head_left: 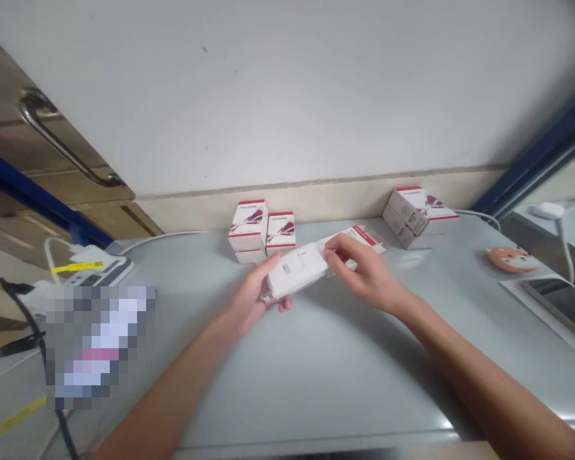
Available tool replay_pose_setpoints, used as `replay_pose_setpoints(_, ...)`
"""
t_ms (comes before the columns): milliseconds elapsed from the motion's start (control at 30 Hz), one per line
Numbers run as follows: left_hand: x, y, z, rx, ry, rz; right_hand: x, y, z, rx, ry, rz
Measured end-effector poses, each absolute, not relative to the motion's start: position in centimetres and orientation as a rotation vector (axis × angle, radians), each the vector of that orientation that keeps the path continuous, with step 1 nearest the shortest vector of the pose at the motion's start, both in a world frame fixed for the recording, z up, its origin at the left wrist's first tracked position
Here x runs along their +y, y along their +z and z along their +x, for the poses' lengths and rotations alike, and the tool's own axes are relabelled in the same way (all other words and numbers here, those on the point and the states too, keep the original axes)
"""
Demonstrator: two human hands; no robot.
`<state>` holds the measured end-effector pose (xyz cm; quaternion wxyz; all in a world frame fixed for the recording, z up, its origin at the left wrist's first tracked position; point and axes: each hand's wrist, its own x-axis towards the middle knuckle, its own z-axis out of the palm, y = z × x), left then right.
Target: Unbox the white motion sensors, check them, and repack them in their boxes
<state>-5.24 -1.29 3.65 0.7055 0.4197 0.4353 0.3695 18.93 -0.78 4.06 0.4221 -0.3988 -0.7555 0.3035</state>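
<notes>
Both hands hold a flat white plastic device (pixel 297 271) a little above the grey table (pixel 316 358). My left hand (pixel 253 297) grips its near left end, fingers curled under and thumb on top. My right hand (pixel 364 268) pinches its far right end. Just behind the right hand lies an open white and red carton (pixel 364 235).
Small white and red boxes are stacked at the wall, one group (pixel 261 233) at centre, another (pixel 419 214) at right. An orange animal-shaped object (pixel 510 259) and a tablet (pixel 560 300) lie at right. A white power unit with cables (pixel 93 268) sits at left beside a blurred patch (pixel 98 345).
</notes>
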Motion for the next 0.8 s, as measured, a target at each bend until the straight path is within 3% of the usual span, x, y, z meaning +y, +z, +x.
replay_pose_setpoints(133,-0.8,3.7,-6.2,0.743,0.680,0.758,-0.7,4.1,19.2,-1.806,0.964,-0.931)
replay_pose_setpoints(300,-1.4,4.3,-6.9,0.483,0.795,0.735,-0.5,4.1,18.6,-1.603,1.035,-0.975)
replay_pose_setpoints(433,-2.0,4.3,-6.0,0.597,0.921,0.926,-0.7,4.1,17.9,-1.438,1.076,-1.038)
replay_pose_setpoints(600,-1.7,3.5,-4.4,0.880,1.053,0.952,-0.9,3.0,17.1,-1.448,0.841,-1.007)
replay_pose_setpoints(800,-1.2,3.7,-4.0,0.911,1.104,0.686,-2.3,2.1,16.6,-2.003,0.346,-0.830)
